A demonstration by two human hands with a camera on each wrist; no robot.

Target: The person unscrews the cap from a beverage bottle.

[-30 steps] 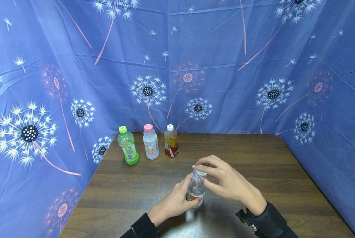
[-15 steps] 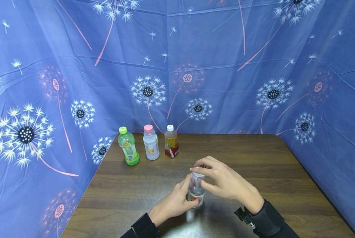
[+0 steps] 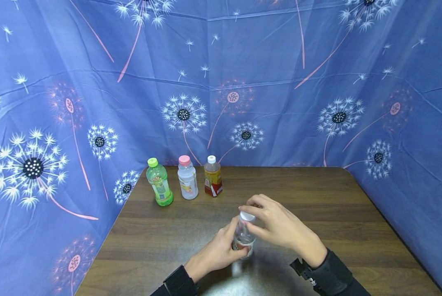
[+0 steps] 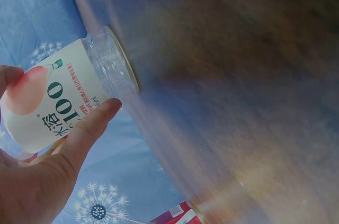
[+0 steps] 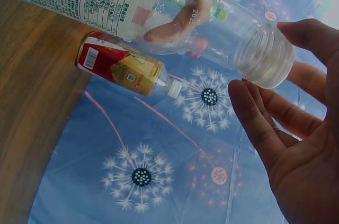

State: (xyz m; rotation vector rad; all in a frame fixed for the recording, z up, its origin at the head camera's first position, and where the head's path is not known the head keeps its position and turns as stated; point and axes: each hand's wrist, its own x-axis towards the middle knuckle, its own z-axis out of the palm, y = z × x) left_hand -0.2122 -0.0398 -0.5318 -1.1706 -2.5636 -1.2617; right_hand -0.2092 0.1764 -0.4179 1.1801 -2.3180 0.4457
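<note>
A clear plastic bottle (image 3: 245, 236) with a pale label and a peach picture stands upright on the table in the head view. My left hand (image 3: 218, 248) grips its lower body, the thumb across the label (image 4: 58, 97) in the left wrist view. At the top is a whitish cap (image 3: 247, 216). My right hand (image 3: 280, 224) comes over it from the right, with thumb and fingers bent around its rim. From the right wrist, the thumb and a fingertip (image 5: 238, 89) lie at opposite sides of the cap (image 5: 275, 65); the bottle looks clear inside.
Three bottles stand at the table's back left: a green one (image 3: 159, 183), one with a pink cap (image 3: 188, 179), and a red-and-yellow one with a white cap (image 3: 213, 177). Behind the brown wooden table (image 3: 317, 197) hangs a blue dandelion-print cloth (image 3: 280, 49).
The right hand has shifted slightly down and left, its fingers changing position around the cap. The cap sits a little lower in view. The left hand keeps its hold on the bottle.
</note>
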